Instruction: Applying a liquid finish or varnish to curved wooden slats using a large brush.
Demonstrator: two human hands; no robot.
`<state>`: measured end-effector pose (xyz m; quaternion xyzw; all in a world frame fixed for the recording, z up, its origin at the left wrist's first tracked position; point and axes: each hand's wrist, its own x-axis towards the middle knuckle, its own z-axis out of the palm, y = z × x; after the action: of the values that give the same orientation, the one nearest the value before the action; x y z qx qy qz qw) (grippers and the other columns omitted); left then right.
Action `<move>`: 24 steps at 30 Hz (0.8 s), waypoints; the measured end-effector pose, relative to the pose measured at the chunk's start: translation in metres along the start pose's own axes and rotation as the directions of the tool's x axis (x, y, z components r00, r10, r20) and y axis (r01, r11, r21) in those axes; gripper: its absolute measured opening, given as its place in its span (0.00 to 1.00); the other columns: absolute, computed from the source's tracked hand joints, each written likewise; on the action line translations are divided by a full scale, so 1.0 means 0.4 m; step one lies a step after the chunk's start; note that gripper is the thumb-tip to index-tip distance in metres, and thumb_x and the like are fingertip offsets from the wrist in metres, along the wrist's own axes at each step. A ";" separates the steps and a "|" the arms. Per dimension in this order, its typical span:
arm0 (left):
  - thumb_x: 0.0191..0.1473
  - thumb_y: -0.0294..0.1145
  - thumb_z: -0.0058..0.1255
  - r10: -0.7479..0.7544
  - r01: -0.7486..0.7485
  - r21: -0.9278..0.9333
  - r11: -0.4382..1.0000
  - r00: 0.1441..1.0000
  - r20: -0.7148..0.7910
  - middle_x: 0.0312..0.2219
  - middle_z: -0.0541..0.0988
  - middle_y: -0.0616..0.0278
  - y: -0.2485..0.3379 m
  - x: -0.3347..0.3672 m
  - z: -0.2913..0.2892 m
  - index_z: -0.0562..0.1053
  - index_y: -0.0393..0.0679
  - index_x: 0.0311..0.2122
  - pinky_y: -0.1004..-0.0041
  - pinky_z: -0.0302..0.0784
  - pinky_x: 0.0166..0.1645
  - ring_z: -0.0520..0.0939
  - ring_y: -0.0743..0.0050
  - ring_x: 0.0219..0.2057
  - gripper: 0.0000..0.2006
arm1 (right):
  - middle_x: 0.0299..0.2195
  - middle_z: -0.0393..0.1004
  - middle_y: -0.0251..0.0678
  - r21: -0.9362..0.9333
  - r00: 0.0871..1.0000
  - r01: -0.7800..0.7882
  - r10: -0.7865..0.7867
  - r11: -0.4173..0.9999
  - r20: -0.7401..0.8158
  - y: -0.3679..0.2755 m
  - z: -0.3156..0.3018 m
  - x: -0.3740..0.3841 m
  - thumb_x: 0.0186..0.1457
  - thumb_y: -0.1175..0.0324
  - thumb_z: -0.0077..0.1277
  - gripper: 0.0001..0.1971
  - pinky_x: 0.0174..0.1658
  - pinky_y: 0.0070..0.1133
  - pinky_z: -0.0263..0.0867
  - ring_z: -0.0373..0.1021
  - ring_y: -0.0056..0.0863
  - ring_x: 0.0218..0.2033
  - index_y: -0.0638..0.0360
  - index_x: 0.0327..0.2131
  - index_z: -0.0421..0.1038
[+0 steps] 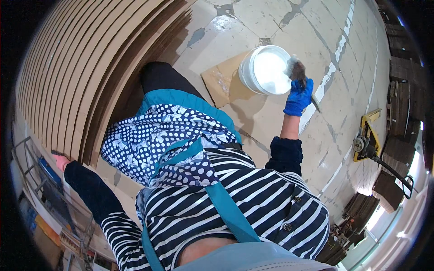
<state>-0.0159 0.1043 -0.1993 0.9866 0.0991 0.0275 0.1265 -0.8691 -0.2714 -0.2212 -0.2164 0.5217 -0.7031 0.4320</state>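
Note:
My right hand (299,97), in a blue glove, is closed around a brush (297,70). Its dark bristles carry white at the tip and are at the right rim of a white bucket (253,84); the handle sticks out below the glove. White liquid (270,67) shows inside the bucket. On my left stands a large stack of brown cardboard sheets (74,67), layered edge to edge. My bare left hand (62,163) is at the near end of this stack, and its fingers are too small and partly hidden to read.
Under the bucket lies a piece of cardboard (219,81) on the worn, patched floor (334,117). A yellow pallet jack (367,140) stands to the right. Stacked brown cardboard (398,108) lines the far right. Metal frames (40,180) are at the lower left.

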 end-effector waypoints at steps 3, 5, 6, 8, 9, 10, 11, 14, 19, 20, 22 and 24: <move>0.52 0.52 0.32 0.075 -0.074 0.026 0.997 0.996 -0.038 0.46 0.68 0.50 -0.041 0.040 0.040 0.66 0.44 0.47 0.66 0.61 0.51 0.68 0.55 0.48 0.25 | 0.19 0.68 0.30 0.224 0.973 -0.231 0.231 0.947 0.023 0.020 -0.052 0.045 0.49 0.51 0.45 0.16 0.20 0.17 0.62 0.63 0.22 0.16 0.54 0.29 0.67; 0.53 0.47 0.34 0.138 -0.135 0.049 0.990 0.988 -0.065 0.47 0.68 0.54 -0.051 0.076 0.070 0.66 0.47 0.48 0.68 0.62 0.51 0.69 0.58 0.48 0.21 | 0.15 0.66 0.28 0.331 0.939 -0.337 0.342 0.881 0.045 0.042 -0.097 0.069 0.48 0.47 0.43 0.19 0.19 0.15 0.61 0.61 0.20 0.13 0.53 0.27 0.67; 0.54 0.45 0.35 0.170 -0.165 0.062 0.984 0.982 -0.077 0.48 0.68 0.56 -0.057 0.095 0.086 0.65 0.49 0.48 0.68 0.62 0.51 0.69 0.59 0.48 0.19 | 0.14 0.64 0.27 0.448 0.917 -0.386 0.388 0.806 0.093 0.054 -0.116 0.079 0.47 0.44 0.42 0.20 0.17 0.14 0.58 0.58 0.20 0.11 0.52 0.30 0.66; 0.54 0.45 0.35 0.191 -0.184 0.070 0.980 0.976 -0.109 0.48 0.68 0.55 -0.086 0.170 0.077 0.65 0.49 0.49 0.68 0.61 0.51 0.68 0.58 0.48 0.20 | 0.11 0.61 0.24 0.653 0.857 -0.483 0.469 0.583 0.215 0.090 -0.134 0.092 0.46 0.40 0.38 0.25 0.12 0.14 0.54 0.53 0.18 0.08 0.50 0.35 0.66; 0.54 0.46 0.34 0.211 -0.202 0.074 0.977 0.968 -0.136 0.48 0.67 0.54 -0.103 0.202 0.060 0.65 0.48 0.49 0.68 0.61 0.52 0.68 0.58 0.49 0.20 | 0.11 0.61 0.24 0.659 0.849 -0.493 0.478 0.569 0.223 0.109 -0.131 0.095 0.46 0.40 0.38 0.25 0.12 0.14 0.54 0.53 0.18 0.08 0.50 0.35 0.66; 0.54 0.46 0.33 0.228 -0.218 0.081 0.973 0.959 -0.167 0.49 0.67 0.53 -0.123 0.230 0.032 0.65 0.48 0.49 0.68 0.60 0.52 0.67 0.57 0.49 0.21 | 0.11 0.59 0.24 0.676 0.842 -0.518 0.454 0.524 0.292 0.132 -0.125 0.098 0.47 0.40 0.38 0.25 0.12 0.14 0.54 0.52 0.18 0.07 0.50 0.36 0.65; 0.54 0.46 0.33 0.238 -0.228 0.079 0.970 0.960 -0.149 0.49 0.67 0.53 -0.099 0.213 0.057 0.65 0.48 0.49 0.68 0.60 0.52 0.67 0.57 0.49 0.21 | 0.10 0.58 0.23 0.688 0.850 -0.516 0.407 0.511 0.335 0.122 -0.135 0.098 0.47 0.40 0.38 0.25 0.12 0.14 0.53 0.50 0.18 0.06 0.50 0.38 0.64; 0.54 0.48 0.33 0.187 -0.189 -0.005 0.982 0.977 -0.102 0.48 0.67 0.52 -0.070 0.162 0.077 0.64 0.46 0.50 0.68 0.60 0.52 0.67 0.56 0.49 0.23 | 0.11 0.59 0.24 0.626 0.862 -0.507 0.337 0.593 0.380 0.103 -0.142 0.105 0.47 0.41 0.39 0.23 0.14 0.15 0.55 0.52 0.19 0.08 0.51 0.34 0.64; 0.53 0.52 0.33 0.101 -0.106 -0.138 0.985 0.994 -0.048 0.48 0.67 0.50 -0.027 -0.006 0.020 0.63 0.43 0.50 0.67 0.60 0.52 0.67 0.54 0.49 0.26 | 0.14 0.65 0.28 0.376 0.946 -0.320 0.268 0.870 0.183 0.002 -0.018 0.054 0.48 0.48 0.43 0.20 0.22 0.17 0.62 0.62 0.23 0.14 0.58 0.28 0.67; 0.53 0.52 0.33 0.085 -0.090 -0.166 0.982 0.996 -0.038 0.48 0.67 0.49 -0.013 -0.031 0.003 0.63 0.42 0.51 0.67 0.60 0.52 0.67 0.54 0.49 0.27 | 0.15 0.67 0.29 0.314 0.967 -0.255 0.241 0.915 0.084 -0.017 0.011 0.034 0.49 0.51 0.44 0.19 0.23 0.17 0.63 0.63 0.24 0.16 0.60 0.30 0.69; 0.53 0.54 0.33 0.052 -0.053 -0.226 0.973 0.999 -0.010 0.48 0.67 0.48 0.029 -0.083 -0.008 0.62 0.41 0.51 0.66 0.60 0.52 0.67 0.54 0.49 0.28 | 0.19 0.69 0.31 0.049 0.994 -0.016 0.011 0.999 0.105 -0.041 0.027 -0.008 0.50 0.54 0.44 0.17 0.23 0.18 0.64 0.65 0.24 0.18 0.59 0.33 0.69; 0.52 0.55 0.32 0.019 -0.028 -0.207 0.978 0.999 -0.045 0.46 0.67 0.46 0.016 -0.049 -0.031 0.63 0.41 0.50 0.65 0.60 0.51 0.68 0.52 0.48 0.29 | 0.26 0.72 0.35 -0.385 0.878 0.463 -0.354 0.798 0.323 -0.022 0.070 -0.039 0.53 0.61 0.43 0.14 0.24 0.19 0.66 0.69 0.25 0.23 0.57 0.39 0.69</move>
<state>-0.0349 0.0975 -0.1861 0.9683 0.0867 0.0603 0.2263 -0.8429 -0.2729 -0.2007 -0.5002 0.5556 -0.6087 0.2655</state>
